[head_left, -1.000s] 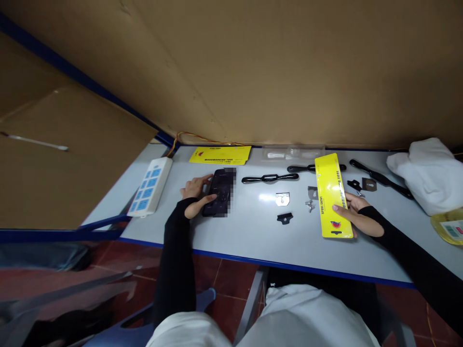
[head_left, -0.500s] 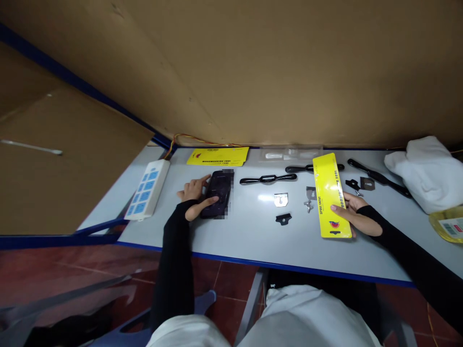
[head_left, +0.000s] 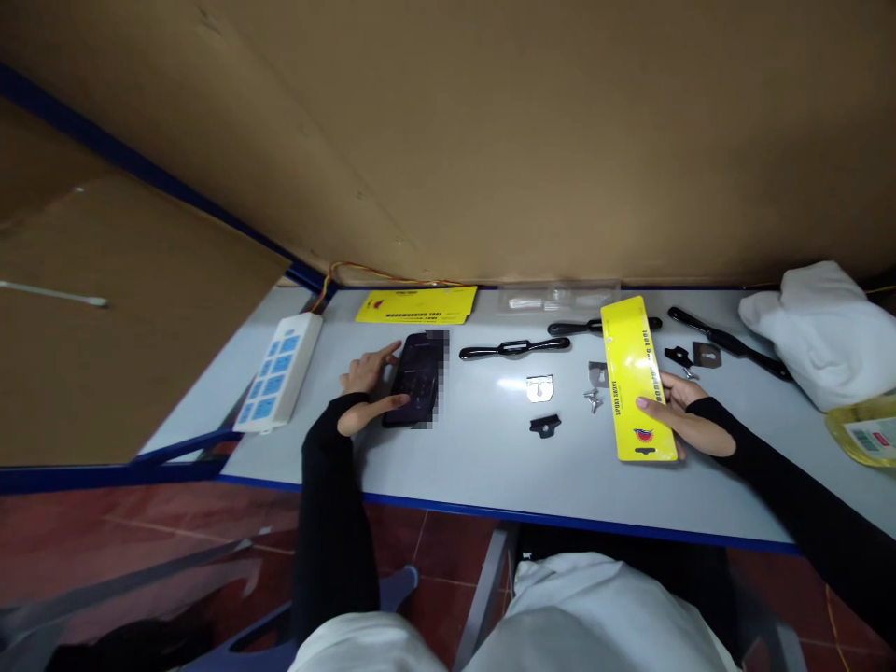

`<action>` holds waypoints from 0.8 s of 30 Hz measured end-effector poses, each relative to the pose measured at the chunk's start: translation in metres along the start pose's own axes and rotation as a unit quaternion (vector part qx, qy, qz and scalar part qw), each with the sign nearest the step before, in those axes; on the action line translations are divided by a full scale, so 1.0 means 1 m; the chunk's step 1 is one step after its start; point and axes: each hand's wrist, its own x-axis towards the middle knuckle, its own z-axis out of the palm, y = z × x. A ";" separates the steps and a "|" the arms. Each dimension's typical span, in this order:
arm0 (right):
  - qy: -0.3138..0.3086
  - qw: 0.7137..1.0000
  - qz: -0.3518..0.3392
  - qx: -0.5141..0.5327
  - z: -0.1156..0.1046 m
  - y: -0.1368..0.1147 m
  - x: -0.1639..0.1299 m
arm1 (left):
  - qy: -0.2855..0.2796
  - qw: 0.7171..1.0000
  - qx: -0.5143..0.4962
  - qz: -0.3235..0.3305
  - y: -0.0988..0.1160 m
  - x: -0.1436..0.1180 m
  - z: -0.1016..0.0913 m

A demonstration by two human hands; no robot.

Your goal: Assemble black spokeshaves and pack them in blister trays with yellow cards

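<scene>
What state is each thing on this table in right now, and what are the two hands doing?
Left hand: resting on the phone, thumb on its screen.
Phone: flat on the table, screen lit.
Right hand: gripping the yellow card.
Yellow card: tilted up off the table.
Second yellow card: lying flat.
Black handle: lying loose.
Metal plate: lying flat.
White cloth: crumpled.
Power strip: lying flat.

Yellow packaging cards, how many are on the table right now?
2. One yellow card lies flat at the table's far edge, beyond the phone. The other yellow card is held in the right hand.
</scene>
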 end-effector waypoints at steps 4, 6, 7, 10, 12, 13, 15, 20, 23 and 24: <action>0.002 1.000 0.005 0.007 0.001 -0.002 0.000 | 0.009 1.000 0.003 0.000 0.000 -0.001 0.000; 0.002 1.000 0.003 0.006 0.002 -0.002 0.000 | 0.010 1.000 -0.002 -0.005 0.001 0.000 0.001; 0.001 1.000 0.002 0.006 0.002 -0.002 0.000 | 0.010 1.000 -0.005 -0.010 0.002 0.000 0.001; 0.000 1.000 0.000 0.004 0.001 -0.001 0.000 | 0.016 0.999 0.004 -0.043 0.009 0.003 0.004; 0.001 1.000 -0.001 0.005 0.001 -0.001 0.000 | 0.021 0.997 0.024 -0.066 0.014 0.005 0.006; 0.002 1.000 -0.002 0.006 0.001 0.000 0.000 | 0.023 0.997 0.033 -0.073 0.016 0.005 0.007; 0.002 1.000 -0.004 0.007 0.002 0.000 0.000 | 0.023 0.996 0.046 -0.076 0.018 0.007 0.008; 0.002 1.000 -0.003 0.012 0.002 0.000 0.000 | 0.006 0.995 0.050 -0.084 0.016 0.009 0.007; -0.001 1.000 -0.003 0.011 0.002 0.001 0.000 | 0.013 0.996 0.050 -0.078 0.014 0.008 0.007; -0.003 1.000 -0.003 0.009 0.001 0.001 0.000 | 0.018 0.996 0.046 -0.072 0.014 0.008 0.007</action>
